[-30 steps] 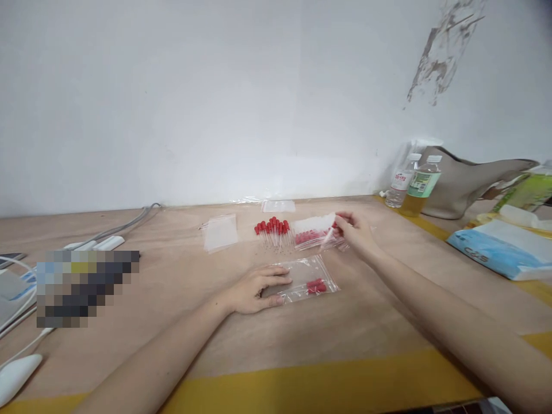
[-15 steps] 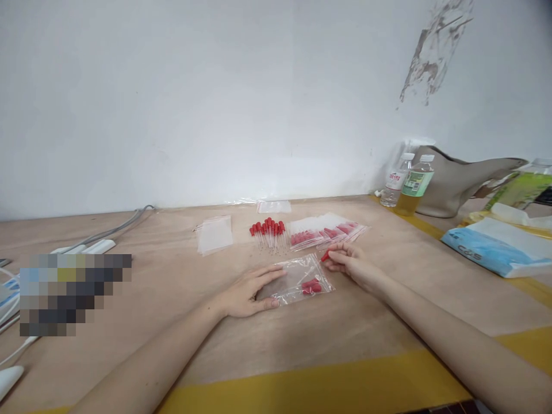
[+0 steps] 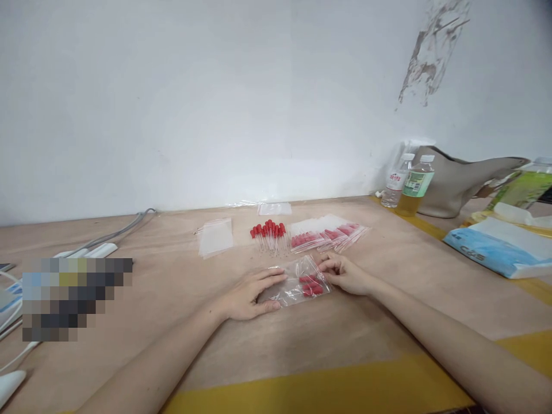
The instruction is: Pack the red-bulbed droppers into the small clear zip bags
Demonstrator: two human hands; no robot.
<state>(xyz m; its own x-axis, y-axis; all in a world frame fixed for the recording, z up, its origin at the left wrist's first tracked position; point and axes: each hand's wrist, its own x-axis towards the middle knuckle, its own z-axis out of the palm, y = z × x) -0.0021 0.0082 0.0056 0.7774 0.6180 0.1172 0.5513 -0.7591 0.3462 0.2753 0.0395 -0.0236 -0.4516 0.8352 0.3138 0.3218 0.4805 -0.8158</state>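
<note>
A clear zip bag (image 3: 291, 294) lies flat on the table with several red rubber bulbs (image 3: 313, 289) inside, near its right end. My left hand (image 3: 250, 292) rests on the bag's left part, fingers stretched out and thumb apart. At the bag's right edge, my right hand (image 3: 342, 273) has its fingers pinched together on the plastic by the mouth. Whether a bulb is also between those fingertips is hidden. Beyond the bag sits a pile of thin clear droppers with red bulb tops (image 3: 269, 229). Filled zip bags (image 3: 328, 233) overlap to the right of the pile.
Flat bags (image 3: 216, 237) lie left of the pile, and another bag (image 3: 275, 209) is by the wall. Two bottles (image 3: 415, 185), a grey container (image 3: 448, 184) and a blue tissue pack (image 3: 495, 247) stand at right. Cables (image 3: 116, 231) and a power strip (image 3: 102, 250) are at left.
My right hand has moved slightly left and down to the bag's mouth. The red bulb it held outside is no longer visible there, and more red shows inside the bag.
</note>
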